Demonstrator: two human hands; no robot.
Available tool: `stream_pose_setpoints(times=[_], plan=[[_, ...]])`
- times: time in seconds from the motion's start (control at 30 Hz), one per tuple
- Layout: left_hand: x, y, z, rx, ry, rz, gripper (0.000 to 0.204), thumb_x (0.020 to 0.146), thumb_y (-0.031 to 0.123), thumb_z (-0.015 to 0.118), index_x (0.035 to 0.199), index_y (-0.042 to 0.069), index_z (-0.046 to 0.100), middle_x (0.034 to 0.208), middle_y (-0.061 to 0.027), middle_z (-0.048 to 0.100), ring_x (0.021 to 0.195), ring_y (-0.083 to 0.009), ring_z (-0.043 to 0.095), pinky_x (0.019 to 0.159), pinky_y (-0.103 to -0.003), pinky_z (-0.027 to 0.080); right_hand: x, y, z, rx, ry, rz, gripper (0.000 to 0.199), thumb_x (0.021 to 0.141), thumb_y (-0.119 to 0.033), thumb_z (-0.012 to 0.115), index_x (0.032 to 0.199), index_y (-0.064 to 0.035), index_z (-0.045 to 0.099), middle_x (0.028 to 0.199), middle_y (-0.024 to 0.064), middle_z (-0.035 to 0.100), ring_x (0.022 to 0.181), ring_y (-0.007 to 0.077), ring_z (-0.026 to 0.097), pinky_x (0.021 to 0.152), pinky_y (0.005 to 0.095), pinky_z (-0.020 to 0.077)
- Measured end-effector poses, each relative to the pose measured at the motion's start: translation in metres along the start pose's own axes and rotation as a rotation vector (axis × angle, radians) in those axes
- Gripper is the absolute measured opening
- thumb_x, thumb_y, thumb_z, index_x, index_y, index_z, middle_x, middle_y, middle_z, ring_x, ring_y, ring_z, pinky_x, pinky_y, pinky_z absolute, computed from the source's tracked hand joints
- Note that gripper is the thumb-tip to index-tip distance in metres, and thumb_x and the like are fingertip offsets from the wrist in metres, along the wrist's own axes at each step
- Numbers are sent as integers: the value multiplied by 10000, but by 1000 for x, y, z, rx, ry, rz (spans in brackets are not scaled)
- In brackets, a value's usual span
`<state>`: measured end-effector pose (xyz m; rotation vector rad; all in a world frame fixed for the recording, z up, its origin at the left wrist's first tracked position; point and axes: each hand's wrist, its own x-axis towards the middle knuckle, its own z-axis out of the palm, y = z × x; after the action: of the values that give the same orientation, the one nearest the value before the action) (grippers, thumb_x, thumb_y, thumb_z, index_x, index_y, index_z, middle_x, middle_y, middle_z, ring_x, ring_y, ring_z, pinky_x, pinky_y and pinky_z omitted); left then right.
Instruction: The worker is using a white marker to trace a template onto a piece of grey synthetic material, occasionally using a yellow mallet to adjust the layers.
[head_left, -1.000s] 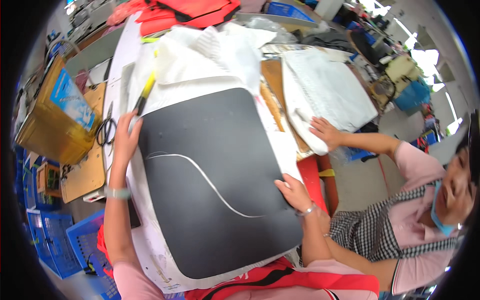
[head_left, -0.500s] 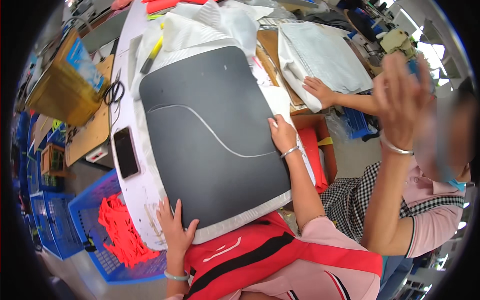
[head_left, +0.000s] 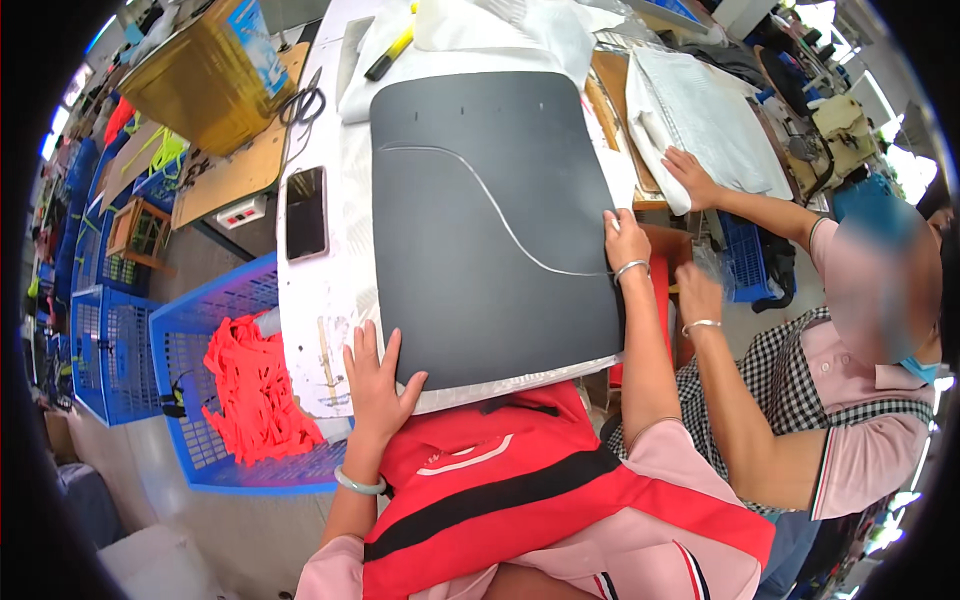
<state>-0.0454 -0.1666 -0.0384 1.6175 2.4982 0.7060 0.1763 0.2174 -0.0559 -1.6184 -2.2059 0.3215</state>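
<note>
A large black sheet (head_left: 500, 320) with rounded corners lies before me, with a thin silvery S-shaped line (head_left: 490, 195) running across it and a few small slits near its far edge. My left hand (head_left: 378, 385) rests flat at the sheet's near left corner, fingers spread. At the right edge, my right hand (head_left: 628, 243) has its fingers bent and close together on the sheet's rim; its thumb is hard to make out. White sheeting (head_left: 355, 240) shows from beneath the black sheet.
Left on the white table lie a phone (head_left: 307, 213) and scissors (head_left: 302, 103). A yellow-handled tool (head_left: 390, 54) lies beyond. Below left, a blue crate (head_left: 215, 450) holds red strips (head_left: 250, 385). At right, a co-worker's hand (head_left: 692, 180) touches a white sheet (head_left: 705, 115).
The view has shifted, so the sheet appears higher and farther right. Both my hands stay at its edges. The co-worker's raised hand has come down beside the table.
</note>
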Motion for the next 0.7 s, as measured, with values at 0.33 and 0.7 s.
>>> stream_pose_setpoints(times=[0.33,0.7], plan=[[-15,-3,0,28,26,-10,673,829,352,648,1389,58,419,1488,-241,271,1381,-411,243,1104,-558,149,-10,-4,3,-83,28,4,373,952,-423,448,1037,-81,570,844,233,661,819,445,618,721,513,475],[-16,-11,-6,35,35,13,716,824,395,653,1400,55,399,1497,-206,285,1376,-388,272,1105,-558,139,-4,-14,-2,-73,114,-117,417,949,-449,450,1062,-64,562,851,259,650,812,455,611,712,509,472]])
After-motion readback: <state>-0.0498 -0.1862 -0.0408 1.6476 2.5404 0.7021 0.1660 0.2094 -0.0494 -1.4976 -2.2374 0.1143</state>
